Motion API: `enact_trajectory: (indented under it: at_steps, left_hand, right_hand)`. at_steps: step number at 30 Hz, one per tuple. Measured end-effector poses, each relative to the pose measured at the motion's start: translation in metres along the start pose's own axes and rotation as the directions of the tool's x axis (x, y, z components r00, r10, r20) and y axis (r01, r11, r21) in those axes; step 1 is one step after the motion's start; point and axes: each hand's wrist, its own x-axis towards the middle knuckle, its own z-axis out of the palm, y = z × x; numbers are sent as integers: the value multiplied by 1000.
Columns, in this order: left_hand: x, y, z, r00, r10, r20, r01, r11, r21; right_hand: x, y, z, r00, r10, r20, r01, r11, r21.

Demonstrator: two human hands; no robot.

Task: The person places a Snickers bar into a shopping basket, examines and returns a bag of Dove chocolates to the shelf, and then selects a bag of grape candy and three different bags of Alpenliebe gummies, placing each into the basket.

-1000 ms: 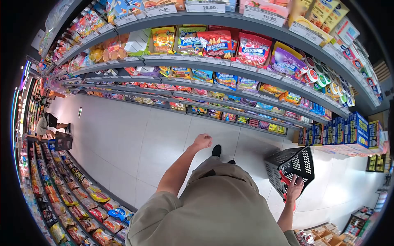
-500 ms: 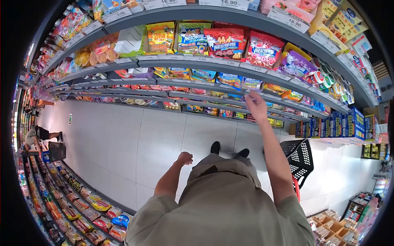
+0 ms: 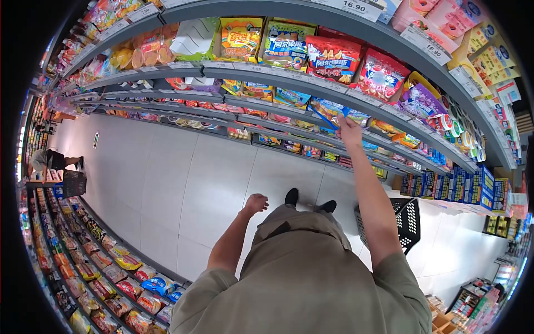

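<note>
My right hand (image 3: 349,131) reaches to a middle shelf, its fingers pinched on the edge of a blue candy bag (image 3: 328,109) in the row there. The bag is tilted toward me, and part of it lies under the shelf above. Beside it on the same shelf sits another light-blue candy bag (image 3: 291,98). Above my hand, a red candy bag (image 3: 332,59) and a second red and pink bag (image 3: 381,74) stand on the higher shelf. My left hand (image 3: 257,204) hangs over the floor, fingers loosely bent and apart, with nothing in it.
A black shopping basket (image 3: 409,222) stands on the floor at my right. Blue boxes (image 3: 464,186) are stacked at the shelf's right end. Behind me to the left runs another snack shelf (image 3: 105,267). A person (image 3: 53,160) with a basket is at the far left.
My right hand has closed on the blue candy bag and tipped its edge outward. My left hand has risen slightly and its fingers have loosened. The view has shifted a little.
</note>
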Motion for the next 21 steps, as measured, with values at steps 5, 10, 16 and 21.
enact_trajectory:
  at_steps: [5,10,16,21]
  left_hand:
    - [-19,67,18,958,273,90,-271,962,-39]
    - [-88,174,70,895,335,296,-296,940,-170]
    - [-117,221,125,641,459,615,-426,880,-212]
    - [-124,229,142,611,501,613,-506,843,-185]
  right_hand:
    - [-70,32,-58,994,60,96,-64,997,37]
    - [-164,41,-91,938,262,227,-326,890,320]
    - [-200,24,-106,899,279,337,-414,792,449]
    - [-203,25,-117,939,237,250,-330,823,462]
